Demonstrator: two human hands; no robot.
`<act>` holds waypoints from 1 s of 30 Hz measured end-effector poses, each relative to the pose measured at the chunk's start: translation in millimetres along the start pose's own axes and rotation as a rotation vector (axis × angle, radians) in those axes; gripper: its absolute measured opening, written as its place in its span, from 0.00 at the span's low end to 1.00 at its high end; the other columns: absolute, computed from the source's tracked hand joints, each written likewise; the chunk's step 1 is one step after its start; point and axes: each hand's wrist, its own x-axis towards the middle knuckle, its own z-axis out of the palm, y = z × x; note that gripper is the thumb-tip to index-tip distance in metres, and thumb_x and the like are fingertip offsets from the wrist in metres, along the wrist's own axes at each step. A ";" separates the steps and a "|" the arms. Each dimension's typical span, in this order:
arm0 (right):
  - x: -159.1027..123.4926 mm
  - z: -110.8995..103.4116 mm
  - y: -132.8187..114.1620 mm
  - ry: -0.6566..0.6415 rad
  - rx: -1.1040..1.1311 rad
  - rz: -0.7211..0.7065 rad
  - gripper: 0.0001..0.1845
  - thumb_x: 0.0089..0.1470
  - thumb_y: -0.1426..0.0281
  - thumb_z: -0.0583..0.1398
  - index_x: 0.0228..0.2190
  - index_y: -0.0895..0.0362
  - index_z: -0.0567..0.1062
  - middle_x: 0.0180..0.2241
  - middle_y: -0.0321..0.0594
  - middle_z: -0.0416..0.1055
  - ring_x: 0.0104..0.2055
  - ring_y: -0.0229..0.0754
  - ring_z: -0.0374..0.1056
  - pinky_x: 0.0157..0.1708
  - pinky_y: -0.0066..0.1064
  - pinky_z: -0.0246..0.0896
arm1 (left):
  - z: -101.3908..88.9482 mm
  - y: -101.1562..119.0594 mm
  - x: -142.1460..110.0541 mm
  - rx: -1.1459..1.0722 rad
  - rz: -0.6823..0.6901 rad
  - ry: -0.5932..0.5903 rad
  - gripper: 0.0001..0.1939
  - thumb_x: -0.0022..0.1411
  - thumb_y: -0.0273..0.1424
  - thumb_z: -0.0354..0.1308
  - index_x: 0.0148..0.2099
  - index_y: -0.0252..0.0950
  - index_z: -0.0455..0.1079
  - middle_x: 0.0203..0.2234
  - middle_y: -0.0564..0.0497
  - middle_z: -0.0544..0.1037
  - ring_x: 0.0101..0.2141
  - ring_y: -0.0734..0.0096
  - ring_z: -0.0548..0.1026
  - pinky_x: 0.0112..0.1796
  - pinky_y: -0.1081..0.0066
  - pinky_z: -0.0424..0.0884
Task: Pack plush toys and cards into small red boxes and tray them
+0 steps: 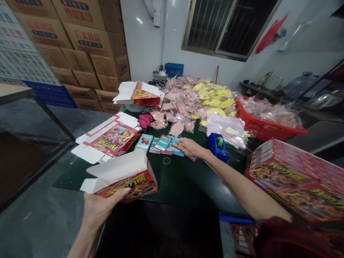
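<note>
Nearer than the card stacks [162, 143], to their left, one open red carton [137, 182], gripped by the left hand [106, 205], partly closed around it. At the stacks' right end, right hand [189, 147] fingers half-curled over blue cards [176, 147]; hard to tell whether pinching. Right of the stacks, one blue tape dispenser [216, 152]; beyond, one red basket [259, 124] full of bagged pink pieces [270, 110].

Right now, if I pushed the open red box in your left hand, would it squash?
Probably a bit: the open red box has thin-looking walls. Its white flaps might bend first, since they stick out unfastened. It's likely light, being thin-walled.
</note>
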 end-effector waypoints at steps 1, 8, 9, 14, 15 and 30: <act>-1.2 2.7 -3.0 0.034 0.006 0.014 0.15 0.60 0.70 0.50 0.27 0.58 0.73 0.27 0.39 0.65 0.30 0.38 0.58 0.31 0.27 0.51 | 0.0 -0.1 -0.2 0.001 0.007 0.000 0.25 0.34 0.28 0.72 0.40 0.33 0.73 0.33 0.49 0.80 0.33 0.63 0.78 0.38 0.68 0.78; -17.4 28.2 -19.7 0.378 0.043 0.159 0.11 0.57 0.73 0.52 0.25 0.58 0.70 0.28 0.42 0.65 0.34 0.41 0.61 0.32 0.30 0.56 | 8.7 16.9 -2.7 0.071 0.075 0.001 0.22 0.32 0.29 0.72 0.35 0.31 0.75 0.28 0.48 0.81 0.28 0.64 0.79 0.32 0.71 0.79; -19.8 26.0 -20.1 0.432 0.052 0.178 0.11 0.57 0.71 0.52 0.25 0.58 0.70 0.28 0.41 0.65 0.33 0.41 0.61 0.31 0.30 0.56 | 11.9 21.8 -3.8 0.081 0.085 -0.020 0.21 0.33 0.29 0.72 0.34 0.30 0.75 0.27 0.48 0.81 0.26 0.64 0.79 0.31 0.71 0.79; -39.4 -35.2 -41.7 0.766 0.166 0.284 0.05 0.57 0.69 0.53 0.32 0.57 0.67 0.28 0.38 0.64 0.30 0.39 0.63 0.30 0.32 0.60 | 32.1 40.0 -11.6 0.064 0.097 -0.185 0.15 0.37 0.30 0.70 0.31 0.29 0.75 0.23 0.47 0.81 0.23 0.64 0.78 0.25 0.73 0.77; -45.4 -53.6 -53.6 0.864 0.299 0.296 0.06 0.55 0.69 0.56 0.36 0.56 0.66 0.31 0.38 0.66 0.31 0.39 0.65 0.30 0.31 0.62 | 35.9 41.2 -12.9 0.056 0.094 -0.211 0.15 0.38 0.30 0.70 0.31 0.29 0.75 0.23 0.46 0.81 0.23 0.65 0.78 0.25 0.73 0.77; -67.3 -92.3 -149.7 0.738 0.113 -0.251 0.24 0.54 0.83 0.52 0.50 0.52 0.67 0.32 0.36 0.70 0.32 0.34 0.67 0.32 0.26 0.64 | 51.2 59.7 -26.9 -0.071 0.015 -0.533 0.12 0.46 0.28 0.67 0.36 0.31 0.76 0.28 0.48 0.80 0.27 0.69 0.76 0.29 0.74 0.74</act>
